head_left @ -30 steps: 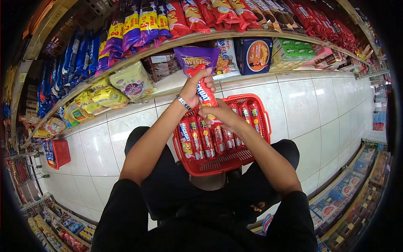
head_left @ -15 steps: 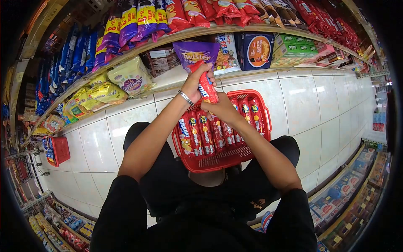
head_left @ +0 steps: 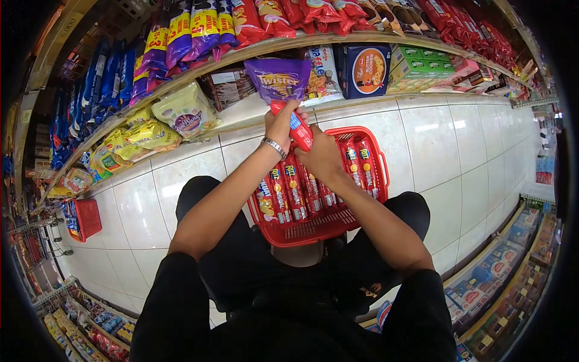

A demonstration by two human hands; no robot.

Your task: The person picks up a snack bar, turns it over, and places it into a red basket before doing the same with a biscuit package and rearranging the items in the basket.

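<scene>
My left hand (head_left: 279, 127), with a metal band at its wrist, is closed around the upper part of a red biscuit pack (head_left: 301, 134). My right hand (head_left: 321, 158) is closed at the pack's lower end, its fingers partly hidden. The pack is tilted above a red plastic basket (head_left: 289, 234), showing a red side with a blue patch. Inside the basket, red Ritz packs (head_left: 295, 189) stand in a row, with a Biskuat pack (head_left: 264, 202) at the left end. My forearms and hands cover part of the row.
Ahead, a low shelf bears a purple Twister bag (head_left: 277, 79), a blue butter cookies tin (head_left: 365, 70) and a pale snack bag (head_left: 186, 110). Above it, a shelf edge (head_left: 259, 50) carries purple and red packs. Another red basket (head_left: 90, 218) with blue packs stands on the tiled floor at left.
The biscuit pack has turned in my hands: its white lettering faced up before, and now a red side with a blue patch shows. My right hand has shifted slightly upward and right.
</scene>
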